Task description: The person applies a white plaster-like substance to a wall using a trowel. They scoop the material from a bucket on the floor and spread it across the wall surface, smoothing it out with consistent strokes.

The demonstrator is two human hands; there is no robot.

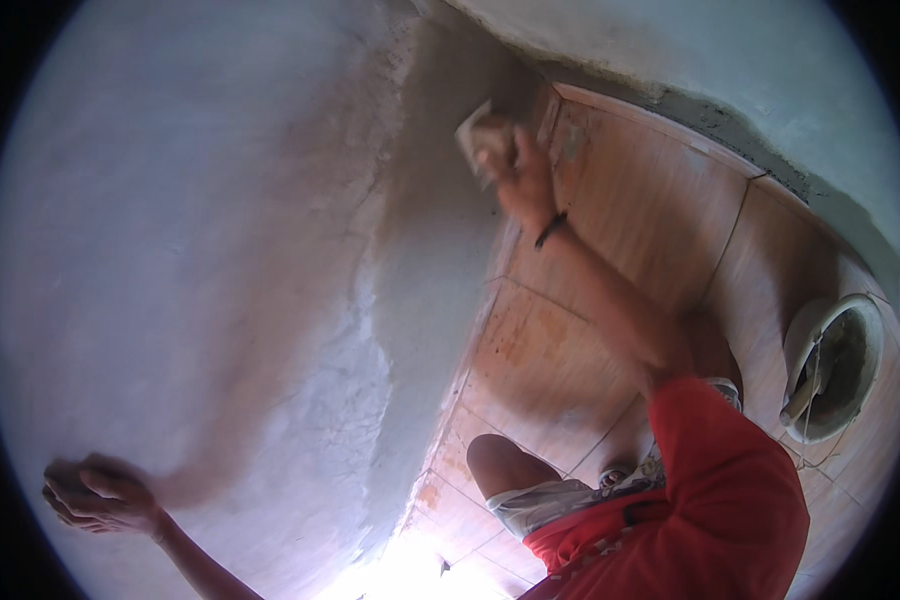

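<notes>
My right hand [526, 185], with a dark band at the wrist, grips a small plastering float [478, 140]. The float has a pale flat plate and is a little blurred. Its plate lies against the grey band of plaster [425, 240] along the foot of the wall, near the far corner. At the lower left, my left hand [105, 497] rests on the pale wall [170, 250]. Its fingers are spread and partly bent, and I see nothing held in it.
Reddish tiles [640, 210] cover the floor beside the wall. To the right stands a pale bucket [832, 370] with a handled tool [805, 395] inside. A second wall [750, 60] with grey plaster at its foot meets the corner. My bent knee [505, 465] is close to the wall.
</notes>
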